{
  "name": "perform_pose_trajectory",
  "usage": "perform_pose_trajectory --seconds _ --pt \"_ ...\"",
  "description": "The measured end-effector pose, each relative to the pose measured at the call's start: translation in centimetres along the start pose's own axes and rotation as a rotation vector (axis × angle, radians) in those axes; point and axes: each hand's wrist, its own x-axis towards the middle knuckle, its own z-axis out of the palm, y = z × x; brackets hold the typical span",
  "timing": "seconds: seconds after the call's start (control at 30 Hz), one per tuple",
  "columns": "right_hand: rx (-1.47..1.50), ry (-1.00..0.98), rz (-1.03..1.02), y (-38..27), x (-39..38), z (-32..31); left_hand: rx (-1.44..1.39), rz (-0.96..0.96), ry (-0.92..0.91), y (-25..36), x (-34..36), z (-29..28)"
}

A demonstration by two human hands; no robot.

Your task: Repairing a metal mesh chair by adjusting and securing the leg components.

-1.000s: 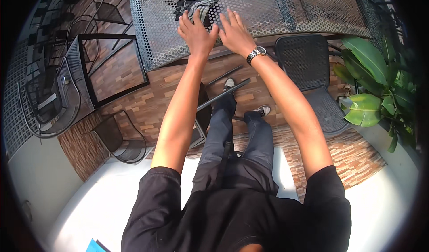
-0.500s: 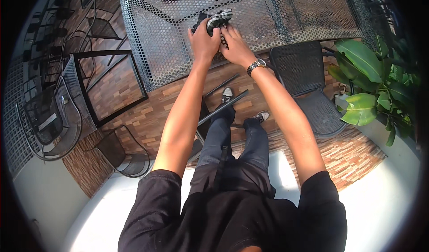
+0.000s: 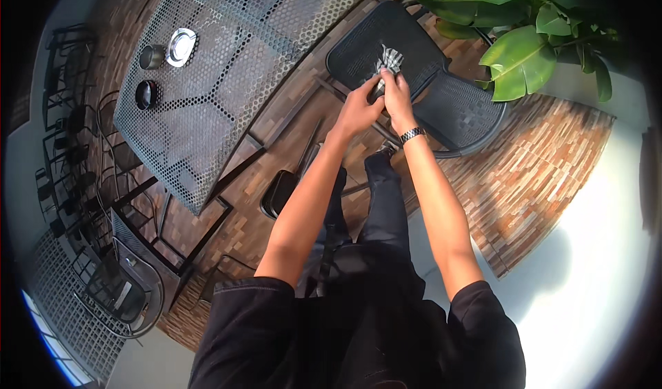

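Note:
My left hand and my right hand are closed together around a crumpled black-and-white checked cloth, whose loose end sticks up beyond my fingers; some of it is hidden in my grip. A metal watch is on my right wrist. Under and behind my hands is a black woven chair, its back beside the edge of a perforated metal table. I cannot tell whether the cloth touches the chair.
A silver dish, a grey metal cup and a black round dish stand at the table's left part. Large-leaved greenery rises at upper right. Several black metal chairs and frames crowd the left side.
My hands have taken the cloth up from the tabletop and moved right, over the chair. The view has swung round toward the plant, bringing more dishes into sight.

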Motion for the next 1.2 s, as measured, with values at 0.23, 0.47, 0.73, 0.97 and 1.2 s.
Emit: perform_pose_trajectory --seconds 0.23,0.47,0.73,0.97,1.2 --pt "-0.181 0.221 -0.069 6.3 14.7 -15.0 0.131 0.109 0.067 -7.5 13.8 11.4" --pt "-0.590 0.159 -0.409 18.5 37.7 -18.9 0.566 0.217 0.078 -25.7 34.5 11.5" --pt "-1.218 0.126 -0.834 35.6 52.9 -17.1 1.116 0.575 0.204 -42.9 50.5 9.8" --pt "-0.905 0.342 -1.212 37.3 60.2 -13.5 1.257 0.720 0.270 -47.9 54.5 9.5" --pt "-1.338 0.328 -0.928 36.4 61.3 -15.5 1.258 0.714 0.274 -49.3 53.9 8.4"
